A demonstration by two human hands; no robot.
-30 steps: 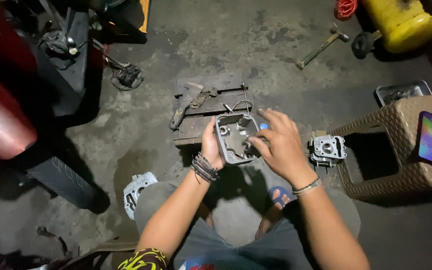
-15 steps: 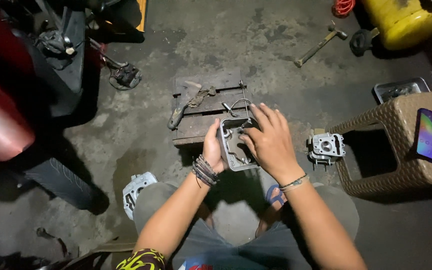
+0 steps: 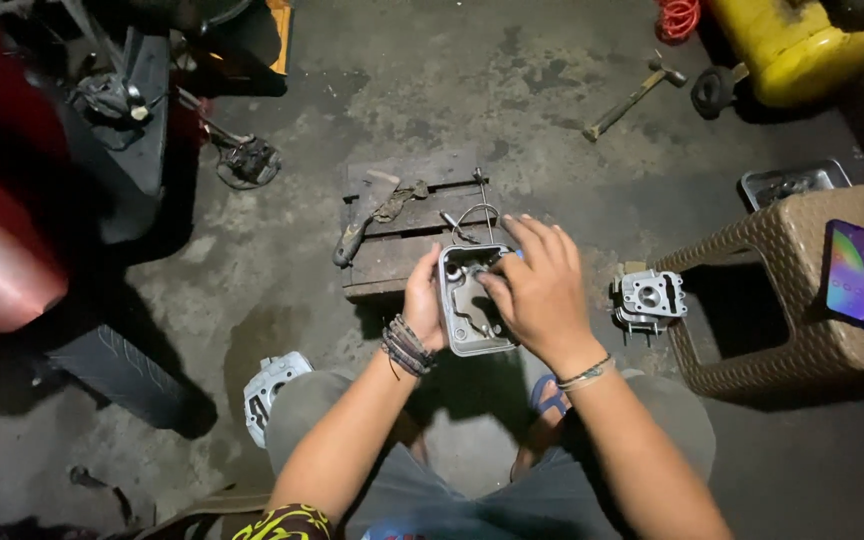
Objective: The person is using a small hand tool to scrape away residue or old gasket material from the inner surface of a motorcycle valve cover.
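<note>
Over a stained, grey concrete floor (image 3: 512, 70), the left hand (image 3: 424, 305) grips the side of a grey cast-metal engine cover (image 3: 470, 305) held just above a dark wooden pallet block (image 3: 402, 250), while the right hand (image 3: 537, 290) lies spread across its open face — fingers pressed inside. A brown woven stool (image 3: 802, 300) carries a purple phone (image 3: 852, 272) at right — a wooden-handled hammer (image 3: 632, 98) lies well beyond.

A: Dim overall. Light falls from above onto the centre, brightest on the concrete floor (image 3: 432, 90) toward twelve o'clock.

B: And the edges?

A: Nine and seven o'clock sink into near-black shadow. Glare on the phone screen (image 3: 853, 272) at three o'clock. Focus sharp centrally, slight wide-angle stretch at corners.
</note>
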